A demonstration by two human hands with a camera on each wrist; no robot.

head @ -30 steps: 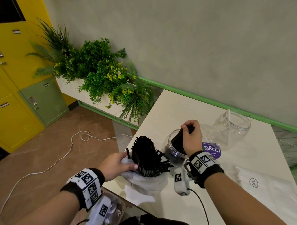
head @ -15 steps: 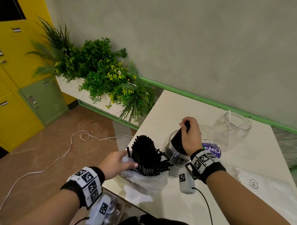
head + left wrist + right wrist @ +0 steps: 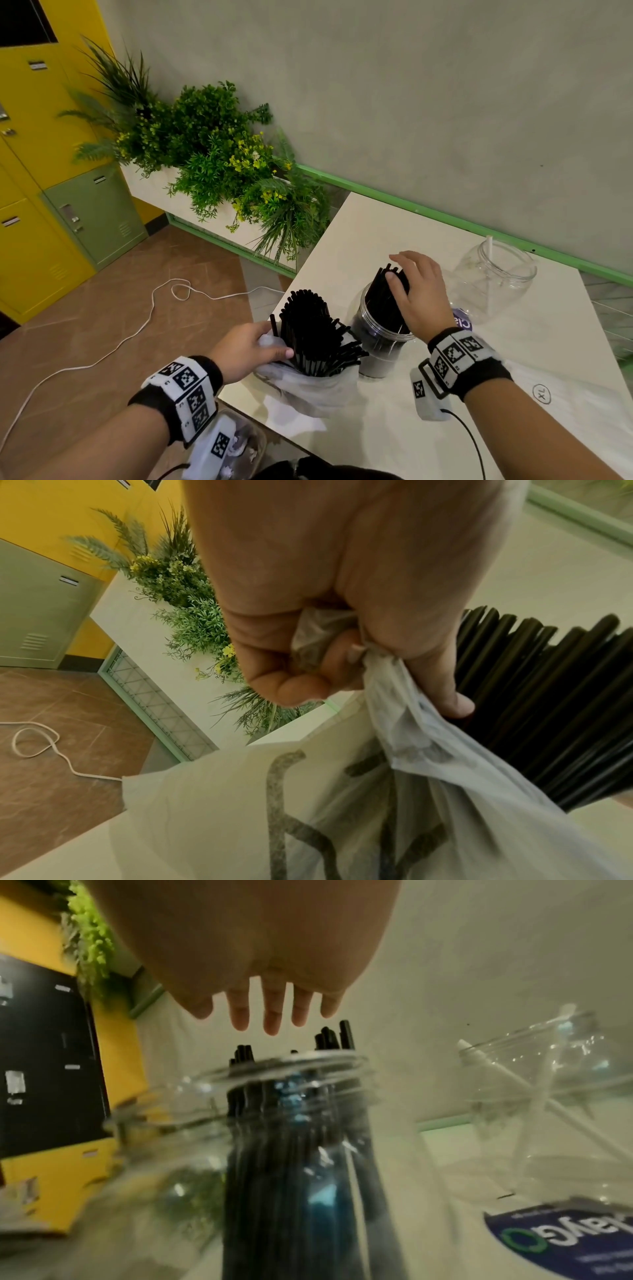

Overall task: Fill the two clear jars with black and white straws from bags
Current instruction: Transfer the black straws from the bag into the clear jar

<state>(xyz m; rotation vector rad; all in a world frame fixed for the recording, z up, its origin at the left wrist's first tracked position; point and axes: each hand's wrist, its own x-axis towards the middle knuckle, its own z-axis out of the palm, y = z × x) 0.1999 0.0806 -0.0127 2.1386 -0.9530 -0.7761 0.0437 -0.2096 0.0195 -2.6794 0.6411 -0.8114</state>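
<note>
Lower right of head view: "XL" mark (image 3: 541, 393) on white sheet. Left hand (image 3: 245, 351) fingers clenched on rim of translucent bag (image 3: 308, 387) holding black straws (image 3: 308, 332), low centre on surface (image 3: 359, 226). Right hand (image 3: 416, 294) fingers released, spread over straw tops in near jar (image 3: 380, 346). Purple label (image 3: 561, 1240), probably "ClayG", only wrist view shows. Far jar (image 3: 496, 277), right: white straw (image 3: 490, 245).
</note>
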